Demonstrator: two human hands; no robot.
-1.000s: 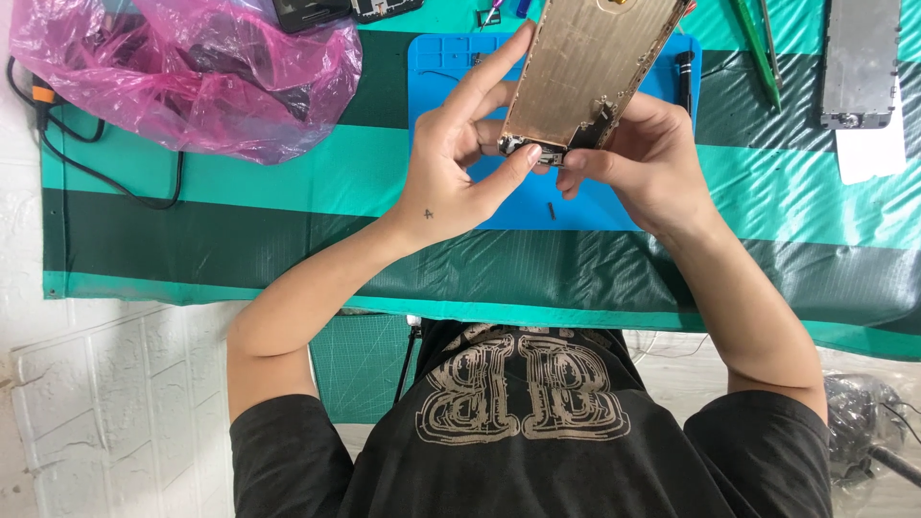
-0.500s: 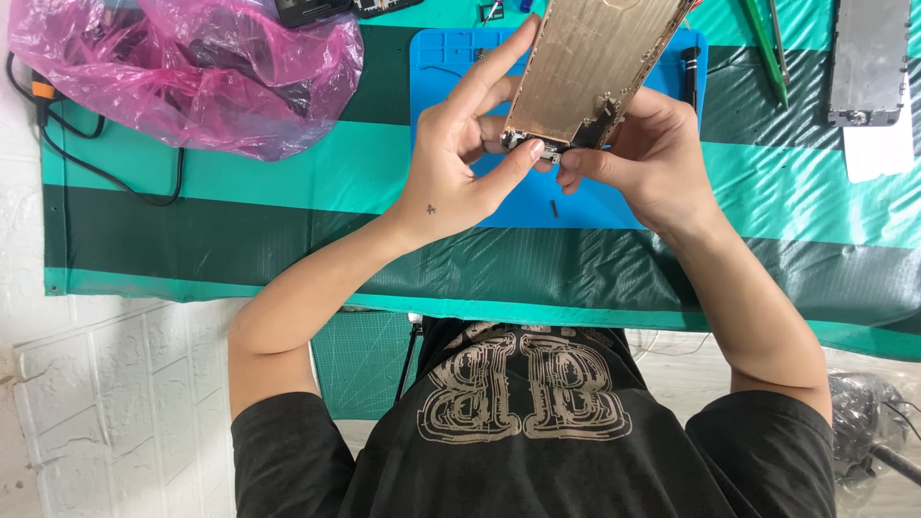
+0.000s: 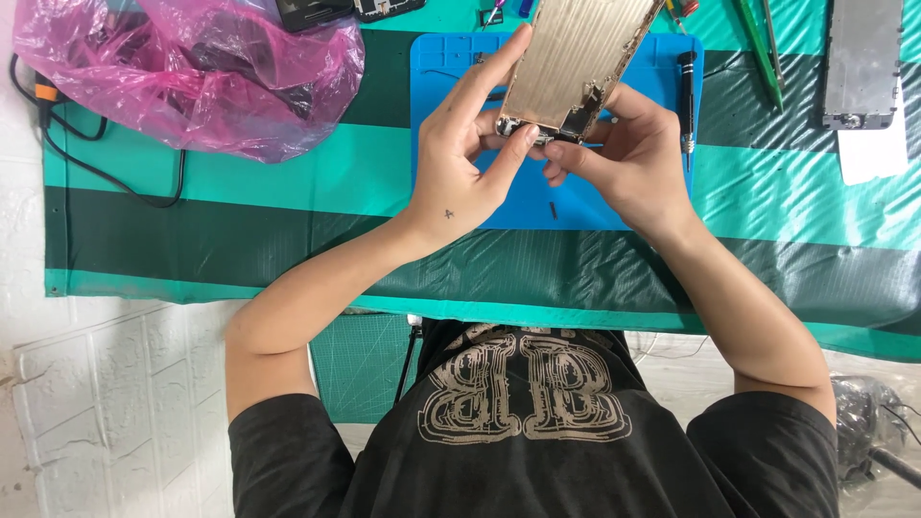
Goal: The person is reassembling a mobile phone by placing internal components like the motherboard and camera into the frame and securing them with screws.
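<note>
I hold a gold-coloured metal phone panel (image 3: 576, 58) up over a blue work mat (image 3: 451, 67). My left hand (image 3: 470, 163) grips the panel's near left edge, index finger stretched up along its side, thumb at its lower corner. My right hand (image 3: 624, 153) pinches the panel's near edge from the right, fingertips meeting the left thumb by a small dark part there. A black screwdriver (image 3: 685, 96) lies on the mat's right side, just beyond my right hand. A tiny dark screw (image 3: 553, 209) rests on the mat below my hands.
A pink plastic bag (image 3: 192, 77) with dark items lies at the far left, beside a black cable (image 3: 115, 177). Green tweezers (image 3: 753, 38) and a silver phone plate (image 3: 863, 62) on white paper lie at the right. A green striped sheet (image 3: 288, 240) covers the table.
The panel and both hands stay almost where they were; the panel has tilted slightly and my fingertips have shifted a little at its near edge.
</note>
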